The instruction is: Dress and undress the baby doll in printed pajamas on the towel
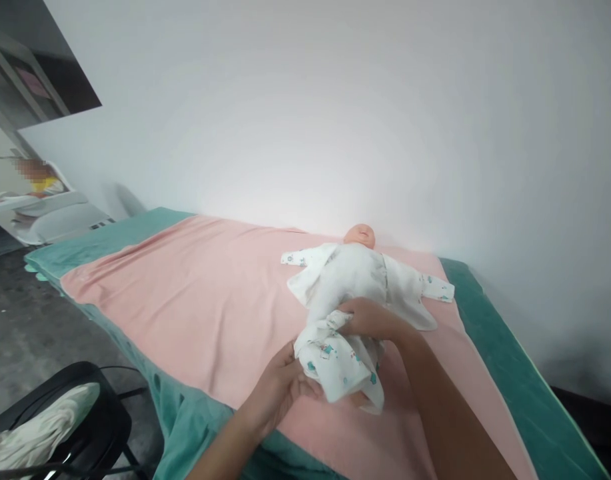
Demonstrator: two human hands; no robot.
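Observation:
A baby doll lies on its back, its head toward the wall, wearing a white long-sleeved top with both sleeves spread out. Around its lower legs, white printed baby pants are bunched up. My left hand has its fingers closed on the left edge of the pants. Higher up, beside the doll's lower body, my right hand grips the waist edge of the pants. Its fingertips are partly hidden by the folded cloth. Most of the doll's legs are covered.
A pink blanket covers the green-draped table, which stands against a white wall. At lower left a black chair holds pale cloth. Farther back left are a white chair and a person in yellow.

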